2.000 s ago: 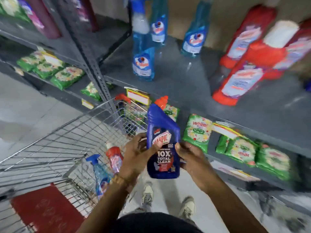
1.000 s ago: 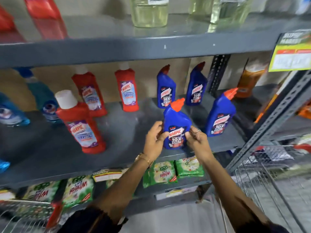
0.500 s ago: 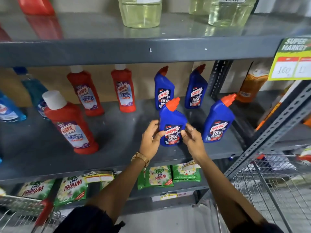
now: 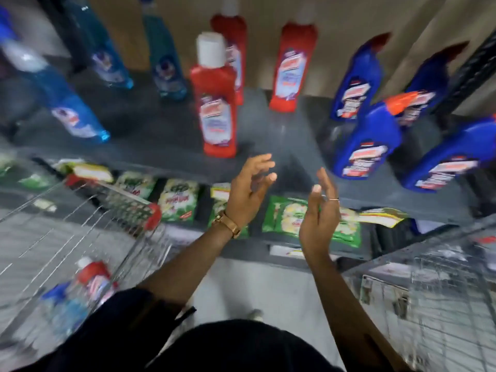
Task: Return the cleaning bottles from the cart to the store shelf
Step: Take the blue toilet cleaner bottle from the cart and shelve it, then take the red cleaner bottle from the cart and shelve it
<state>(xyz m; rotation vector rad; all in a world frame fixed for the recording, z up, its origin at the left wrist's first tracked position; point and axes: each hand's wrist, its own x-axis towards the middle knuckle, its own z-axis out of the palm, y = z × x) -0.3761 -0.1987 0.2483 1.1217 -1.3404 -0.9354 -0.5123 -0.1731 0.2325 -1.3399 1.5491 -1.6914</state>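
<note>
A blue Harpic bottle (image 4: 366, 146) with an orange cap stands on the grey shelf (image 4: 284, 146), among other blue bottles (image 4: 442, 162). My left hand (image 4: 248, 191) and my right hand (image 4: 320, 210) hover empty in front of the shelf edge, fingers apart, left of that bottle. In the wire cart (image 4: 80, 224) at lower left lie a red bottle (image 4: 95, 277) and a light-blue spray bottle (image 4: 67, 310). Red bottles (image 4: 217, 103) and light-blue bottles (image 4: 77, 114) stand further left on the shelf. The picture is blurred.
Green detergent packets (image 4: 177, 200) fill the lower shelf. A second wire cart or basket (image 4: 429, 291) sits at lower right. A dark shelf upright (image 4: 472, 68) runs along the right. Pale floor lies between the carts.
Both hands have let go of the blue bottle, which now stands on the shelf, and have drawn back towards me. The view has tilted down and left, bringing the cart into sight.
</note>
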